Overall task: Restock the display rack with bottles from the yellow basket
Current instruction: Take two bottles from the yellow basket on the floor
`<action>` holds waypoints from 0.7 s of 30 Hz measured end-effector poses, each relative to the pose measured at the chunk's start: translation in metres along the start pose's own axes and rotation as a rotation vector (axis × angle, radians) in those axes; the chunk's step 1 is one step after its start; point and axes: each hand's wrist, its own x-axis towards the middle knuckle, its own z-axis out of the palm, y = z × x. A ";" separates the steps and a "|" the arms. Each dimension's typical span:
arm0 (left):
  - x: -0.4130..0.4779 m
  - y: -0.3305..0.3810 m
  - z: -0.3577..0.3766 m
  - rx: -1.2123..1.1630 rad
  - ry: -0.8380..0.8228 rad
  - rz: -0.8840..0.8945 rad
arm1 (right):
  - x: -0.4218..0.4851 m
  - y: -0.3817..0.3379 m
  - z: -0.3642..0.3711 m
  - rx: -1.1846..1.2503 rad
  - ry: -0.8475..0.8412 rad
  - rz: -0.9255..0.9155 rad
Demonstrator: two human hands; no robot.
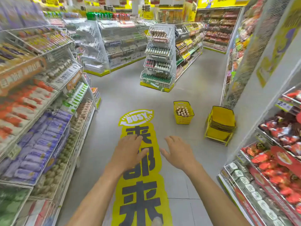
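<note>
A yellow basket (pixel 183 118) stands on the grey floor ahead, a little right of centre, filled with several small brown bottles (pixel 182 111) with pale caps. Beyond it rises a tiered wire display rack (pixel 157 57) at the end of a shelf row, holding rows of bottles on each level. My left hand (pixel 130 150) and my right hand (pixel 177 151) are stretched out in front of me, palms down, fingers spread and relaxed, holding nothing. Both hands are well short of the basket.
A stack of empty yellow baskets (pixel 220 126) on a yellow stand sits right of the filled one. Stocked shelves (pixel 40 121) line the aisle on the left, and more shelves (pixel 268 168) on the right. A large yellow floor sticker (pixel 141 193) runs under my arms.
</note>
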 end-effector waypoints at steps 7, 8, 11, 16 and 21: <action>0.157 -0.071 -0.015 0.015 0.000 -0.061 | 0.188 0.010 -0.002 0.080 0.033 -0.068; 0.179 -0.079 -0.018 0.022 0.017 -0.072 | 0.214 0.013 -0.004 0.076 0.041 -0.076; 0.239 -0.102 -0.021 0.011 0.013 -0.105 | 0.280 0.022 -0.007 0.073 0.013 -0.090; 0.338 -0.129 -0.009 0.017 -0.011 -0.084 | 0.370 0.046 0.001 0.071 -0.021 -0.066; 0.449 -0.159 0.011 -0.031 -0.028 -0.015 | 0.465 0.068 0.014 0.032 -0.035 -0.002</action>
